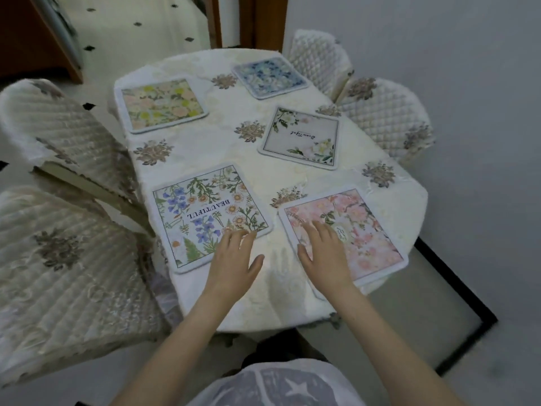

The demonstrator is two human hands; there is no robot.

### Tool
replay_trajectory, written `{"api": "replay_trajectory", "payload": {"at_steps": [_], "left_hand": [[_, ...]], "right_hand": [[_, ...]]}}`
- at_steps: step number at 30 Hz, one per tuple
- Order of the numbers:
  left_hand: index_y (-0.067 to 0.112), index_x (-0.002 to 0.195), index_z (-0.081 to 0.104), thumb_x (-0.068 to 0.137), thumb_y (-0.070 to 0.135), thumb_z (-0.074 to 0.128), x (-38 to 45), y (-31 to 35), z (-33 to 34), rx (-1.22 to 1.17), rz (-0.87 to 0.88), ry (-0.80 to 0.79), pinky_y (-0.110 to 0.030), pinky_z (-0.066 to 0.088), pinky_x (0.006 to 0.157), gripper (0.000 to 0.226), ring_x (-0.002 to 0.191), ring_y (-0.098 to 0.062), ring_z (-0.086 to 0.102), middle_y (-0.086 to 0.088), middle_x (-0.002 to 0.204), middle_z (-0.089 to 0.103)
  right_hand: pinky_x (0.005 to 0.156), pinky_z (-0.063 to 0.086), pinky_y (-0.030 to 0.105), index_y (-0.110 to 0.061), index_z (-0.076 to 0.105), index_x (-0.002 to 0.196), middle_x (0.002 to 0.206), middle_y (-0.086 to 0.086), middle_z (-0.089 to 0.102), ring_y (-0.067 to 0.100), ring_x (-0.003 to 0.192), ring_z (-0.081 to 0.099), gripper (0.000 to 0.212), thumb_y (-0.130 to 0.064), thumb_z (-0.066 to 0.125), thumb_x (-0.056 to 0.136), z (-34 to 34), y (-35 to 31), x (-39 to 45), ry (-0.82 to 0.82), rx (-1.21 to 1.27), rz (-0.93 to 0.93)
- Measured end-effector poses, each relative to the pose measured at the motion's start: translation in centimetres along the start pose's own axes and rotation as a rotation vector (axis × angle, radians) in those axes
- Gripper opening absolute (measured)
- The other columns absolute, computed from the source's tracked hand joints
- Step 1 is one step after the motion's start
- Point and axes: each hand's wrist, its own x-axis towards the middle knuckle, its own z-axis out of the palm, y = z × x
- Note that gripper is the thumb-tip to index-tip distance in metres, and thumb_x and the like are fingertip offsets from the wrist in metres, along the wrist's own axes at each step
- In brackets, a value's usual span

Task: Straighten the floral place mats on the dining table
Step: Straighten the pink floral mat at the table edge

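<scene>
Several floral place mats lie on the dining table point(222, 153). Nearest me on the left is the mat printed BEAUTIFUL point(202, 215), turned at an angle. My left hand point(237, 259) rests flat over its near right corner, fingers spread. To the right lies the pink blossom mat point(357, 227), also skewed, with my right hand point(322, 253) flat on its left part. Farther back are a white mat with script point(301, 139), a blue mat point(269, 76) and a yellow-and-peach mat point(161, 104).
Quilted covered chairs stand at the left point(58, 136), near left point(58, 273) and far right point(386, 112). A white wall runs along the right. A doorway opens behind the table's far end. The tablecloth carries brown flower motifs.
</scene>
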Motion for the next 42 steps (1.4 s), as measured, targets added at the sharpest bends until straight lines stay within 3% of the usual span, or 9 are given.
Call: {"api": "replay_trajectory", "payload": {"at_steps": [8,17,31,36,42], "left_hand": [[0.012,0.134,0.043,0.091,0.039,0.049,-1.2,3.3,2.4,-0.025,0.137,-0.081,-0.04,0.037,0.103,0.051,0.123,-0.029,0.042,-0.011,0.133,0.051],[0.012,0.134,0.043,0.091,0.037,0.051,3.0,8.4,5.9,-0.005,0.136,-0.125,-0.041,0.037,0.103,0.05,0.122,-0.03,0.042,-0.012,0.134,0.05],[0.007,0.135,0.039,0.086,0.027,0.059,6.0,16.1,14.1,-0.031,-0.471,-0.128,-0.044,0.04,0.099,0.056,0.119,-0.037,0.042,-0.018,0.133,0.047],[0.006,0.133,0.036,0.081,0.024,0.062,5.9,17.1,15.8,-0.166,-0.738,-0.096,-0.044,0.038,0.095,0.061,0.116,-0.038,0.037,-0.021,0.132,0.038],[0.005,0.128,0.035,0.077,0.026,0.067,6.5,17.3,16.9,-0.169,-0.869,-0.077,-0.041,0.038,0.082,0.064,0.109,-0.038,0.033,-0.024,0.126,0.034]], "right_hand": [[0.114,0.027,0.048,-0.019,0.038,0.139,0.15,0.007,0.036,0.028,0.141,0.026,0.047,-0.033,0.042,0.095,-0.3,4.2,-6.0,0.036,-0.022,0.146],[0.113,0.028,0.049,-0.016,0.039,0.14,0.149,0.011,0.038,0.03,0.14,0.028,0.047,-0.028,0.046,0.095,-2.8,11.3,-3.9,0.08,0.019,0.163],[0.107,0.034,0.048,-0.017,0.038,0.139,0.148,0.013,0.037,0.032,0.136,0.032,0.05,-0.032,0.048,0.092,-5.3,24.8,7.8,-0.21,-0.083,-0.171],[0.099,0.038,0.049,-0.024,0.03,0.141,0.145,0.022,0.031,0.039,0.124,0.036,0.063,-0.047,0.052,0.087,-4.4,26.4,10.1,-0.388,-0.189,-0.088],[0.093,0.039,0.048,-0.023,0.028,0.14,0.129,0.025,0.037,0.039,0.114,0.036,0.072,-0.046,0.06,0.08,-3.4,27.3,10.8,-0.463,-0.187,-0.066]]}}
